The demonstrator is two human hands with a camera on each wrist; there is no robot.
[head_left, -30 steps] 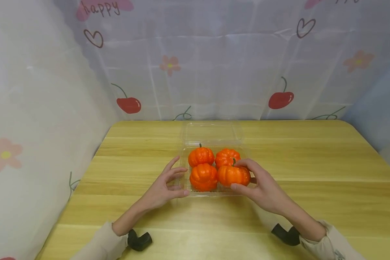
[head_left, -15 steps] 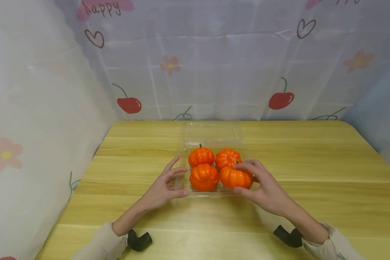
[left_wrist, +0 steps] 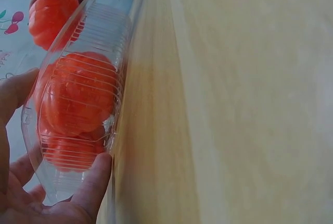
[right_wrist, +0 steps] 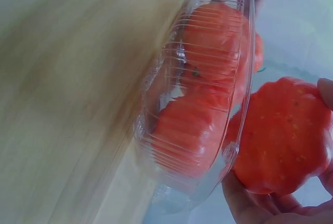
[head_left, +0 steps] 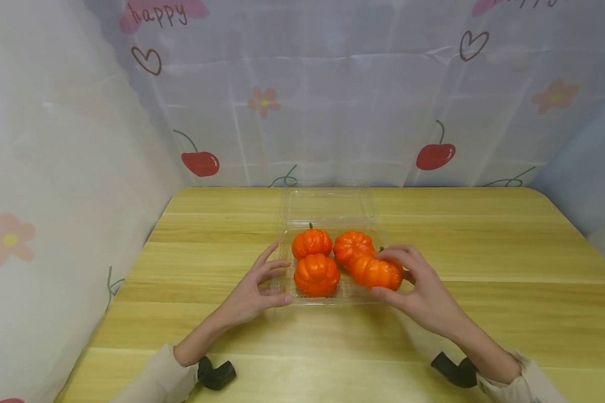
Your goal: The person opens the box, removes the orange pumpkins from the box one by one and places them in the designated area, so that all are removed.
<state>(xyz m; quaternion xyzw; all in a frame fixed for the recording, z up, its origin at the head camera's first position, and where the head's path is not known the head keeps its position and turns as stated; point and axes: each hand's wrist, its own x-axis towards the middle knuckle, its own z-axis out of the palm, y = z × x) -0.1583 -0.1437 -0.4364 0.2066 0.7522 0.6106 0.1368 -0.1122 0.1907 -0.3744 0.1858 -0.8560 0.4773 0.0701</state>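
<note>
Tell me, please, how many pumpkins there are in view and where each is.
4: the back-left pumpkin, front-left pumpkin and back-right pumpkin sit in the box; the held pumpkin is in the right hand, over the box's right side.

Pumpkins [head_left: 317, 275] glossy; container [head_left: 327, 221] clear shiny plastic; tabletop [head_left: 484, 268] smooth wood; sleeves [head_left: 158, 375] matt cloth.

A pale wood-grain worktop [head_left: 489, 257] with rounded far corners runs back to a whitish hanging sheet [head_left: 327, 134] printed with two red cherries [head_left: 200, 163], two pink flowers [head_left: 555, 97] and two brown outline hearts [head_left: 474, 45], with the word "happy" [head_left: 158, 14] lettered near its upper left. A left-hand side sheet [head_left: 70, 145] carries a larger pink flower [head_left: 7, 239], and a bluish panel [head_left: 595, 173] flanks the right.
</note>
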